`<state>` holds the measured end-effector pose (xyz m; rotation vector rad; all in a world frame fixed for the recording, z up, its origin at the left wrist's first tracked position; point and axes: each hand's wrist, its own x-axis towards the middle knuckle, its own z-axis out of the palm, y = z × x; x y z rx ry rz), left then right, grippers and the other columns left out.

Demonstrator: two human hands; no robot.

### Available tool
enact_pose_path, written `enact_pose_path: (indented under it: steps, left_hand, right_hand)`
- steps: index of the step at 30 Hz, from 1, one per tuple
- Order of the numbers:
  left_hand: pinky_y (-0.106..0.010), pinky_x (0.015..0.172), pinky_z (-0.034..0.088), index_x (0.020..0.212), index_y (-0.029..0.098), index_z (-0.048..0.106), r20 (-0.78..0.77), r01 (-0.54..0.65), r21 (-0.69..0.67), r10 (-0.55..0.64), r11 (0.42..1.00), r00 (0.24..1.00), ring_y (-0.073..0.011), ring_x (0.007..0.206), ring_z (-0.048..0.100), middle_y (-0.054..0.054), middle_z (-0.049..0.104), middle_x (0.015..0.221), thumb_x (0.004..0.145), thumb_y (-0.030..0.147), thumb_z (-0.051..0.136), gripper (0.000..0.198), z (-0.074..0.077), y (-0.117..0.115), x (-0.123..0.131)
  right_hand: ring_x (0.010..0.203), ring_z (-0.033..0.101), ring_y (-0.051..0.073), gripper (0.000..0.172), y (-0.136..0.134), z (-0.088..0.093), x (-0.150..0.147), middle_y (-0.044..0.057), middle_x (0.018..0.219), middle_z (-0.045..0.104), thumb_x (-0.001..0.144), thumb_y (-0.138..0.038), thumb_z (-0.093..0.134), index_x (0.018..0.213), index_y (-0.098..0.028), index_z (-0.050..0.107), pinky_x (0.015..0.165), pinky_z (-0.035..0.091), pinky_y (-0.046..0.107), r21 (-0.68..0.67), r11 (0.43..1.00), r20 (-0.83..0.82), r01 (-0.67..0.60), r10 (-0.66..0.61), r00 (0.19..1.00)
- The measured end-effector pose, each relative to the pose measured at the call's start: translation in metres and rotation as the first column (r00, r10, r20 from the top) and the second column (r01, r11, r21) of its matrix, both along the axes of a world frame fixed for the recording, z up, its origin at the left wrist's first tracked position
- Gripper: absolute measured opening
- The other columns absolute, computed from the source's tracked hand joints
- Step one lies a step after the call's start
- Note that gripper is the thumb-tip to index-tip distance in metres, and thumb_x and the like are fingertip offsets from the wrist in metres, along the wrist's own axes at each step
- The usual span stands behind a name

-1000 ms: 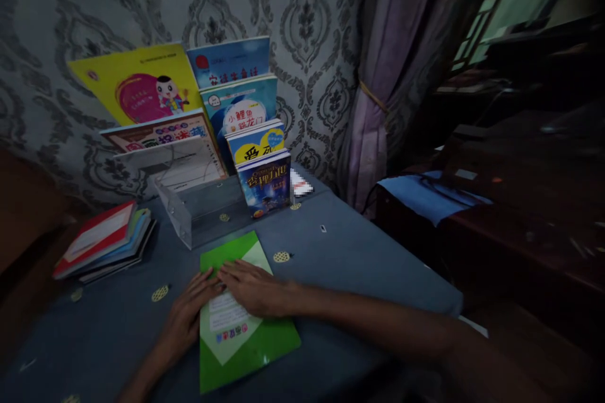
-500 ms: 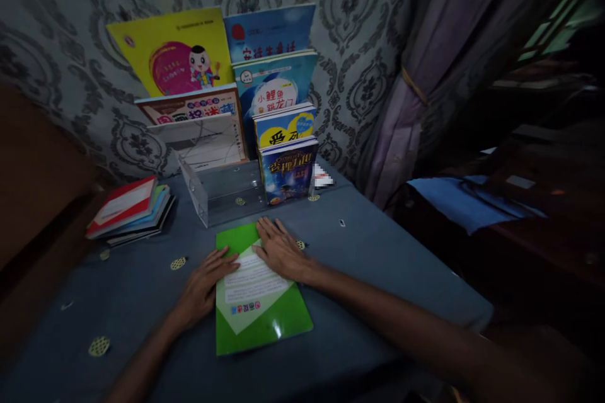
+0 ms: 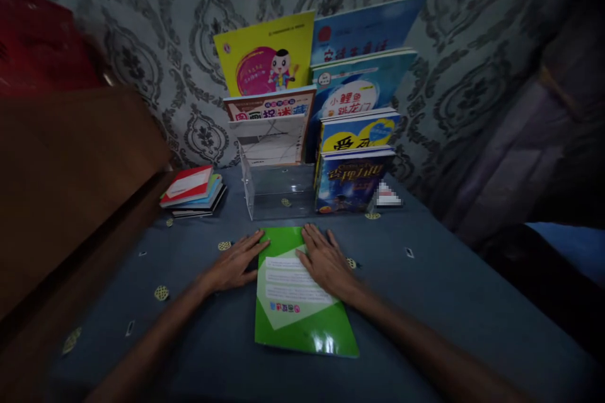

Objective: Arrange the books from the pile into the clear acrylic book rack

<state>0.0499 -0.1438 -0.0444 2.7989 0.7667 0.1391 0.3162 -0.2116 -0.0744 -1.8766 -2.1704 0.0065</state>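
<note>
A thin green booklet (image 3: 297, 302) with a white panel lies flat on the blue tablecloth (image 3: 425, 289) in front of me. My left hand (image 3: 234, 264) rests flat at its left edge, fingers stretched out and touching the cover's corner. My right hand (image 3: 326, 261) lies flat on its upper right part, fingers spread. Just beyond stands a clear acrylic tiered book stand (image 3: 278, 186); its front left slot is bare.
The stand holds a yellow book (image 3: 265, 53), several blue books (image 3: 363, 75) and a dark book (image 3: 352, 179) in front. A small stack of books (image 3: 193, 189) lies at the left. A brown wooden panel (image 3: 61, 170) borders the left. Patterned wallpaper stands behind.
The view has swung left, so stand and booklet now sit centred. The booklet has slid nearer the stand and straightened. Both hands moved apart to its two sides.
</note>
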Motion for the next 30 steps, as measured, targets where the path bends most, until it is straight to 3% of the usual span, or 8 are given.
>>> enact_pose_path:
  steps: [3, 7, 13, 21, 30]
  left_hand:
    - [-0.048, 0.122, 0.025, 0.158, 0.024, 0.022, -0.077, 0.021, -0.091, -0.028, 0.996, 0.997, -0.0293, 0.151, 0.020, -0.010, 0.015, 0.165, 0.092, 0.034, 0.061, 0.077, 0.014, 0.008, -0.004]
    - [-0.047, 0.122, 0.025, 0.156, 0.024, 0.028, -0.128, 0.049, -0.180, -0.073, 0.982, 0.989, -0.0279, 0.151, 0.023, -0.009, 0.020, 0.164, 0.087, 0.019, 0.059, 0.076, 0.026, 0.021, -0.004]
    - [-0.042, 0.122, 0.027, 0.149, 0.014, 0.041, -0.039, 0.004, -0.117, -0.008, 0.993, 0.999, -0.0210, 0.148, 0.030, -0.012, 0.038, 0.157, 0.097, 0.018, 0.040, 0.052, 0.020, 0.025, 0.006]
    - [-0.044, 0.119, 0.034, 0.145, 0.019, 0.047, -0.033, 0.028, 0.012, -0.028, 1.000, 0.999, -0.0196, 0.143, 0.041, -0.009, 0.048, 0.152, 0.091, 0.009, 0.040, 0.055, 0.017, -0.006, 0.002]
    - [-0.046, 0.119, 0.034, 0.145, 0.019, 0.046, 0.017, 0.054, 0.005, -0.054, 0.999, 0.998, -0.0206, 0.141, 0.044, -0.009, 0.050, 0.149, 0.092, 0.009, 0.042, 0.054, 0.015, -0.050, -0.016]
  right_hand:
    - [0.146, 0.034, 0.028, 0.058, 0.002, -0.006, 0.001, 0.018, 0.154, 0.042, 0.100, -0.037, 0.031, 0.148, -0.007, 0.043, 0.119, 0.023, 0.053, 0.027, 1.000, 0.011, -0.007, 0.007, 1.000]
    - [0.146, 0.034, 0.028, 0.059, 0.003, -0.009, 0.001, 0.019, 0.154, 0.043, 0.100, -0.039, 0.030, 0.147, -0.006, 0.044, 0.120, 0.023, 0.052, 0.037, 0.999, 0.014, 0.007, -0.008, 1.000]
    - [0.146, 0.033, 0.027, 0.057, 0.001, -0.004, -0.002, 0.017, 0.154, 0.043, 0.100, -0.038, 0.030, 0.147, -0.008, 0.043, 0.120, 0.022, 0.050, 0.035, 0.999, 0.026, 0.001, -0.002, 1.000]
    - [0.148, 0.029, 0.029, 0.061, -0.002, 0.006, -0.008, 0.020, 0.156, 0.038, 0.099, -0.036, 0.029, 0.148, -0.002, 0.039, 0.122, 0.016, 0.051, -0.051, 0.998, -0.009, 0.025, -0.026, 1.000]
    - [0.149, 0.027, 0.030, 0.063, -0.002, -0.001, -0.004, 0.019, 0.157, 0.037, 0.100, -0.040, 0.025, 0.151, -0.005, 0.036, 0.121, 0.015, 0.053, -0.008, 1.000, -0.040, -0.008, 0.008, 0.999]
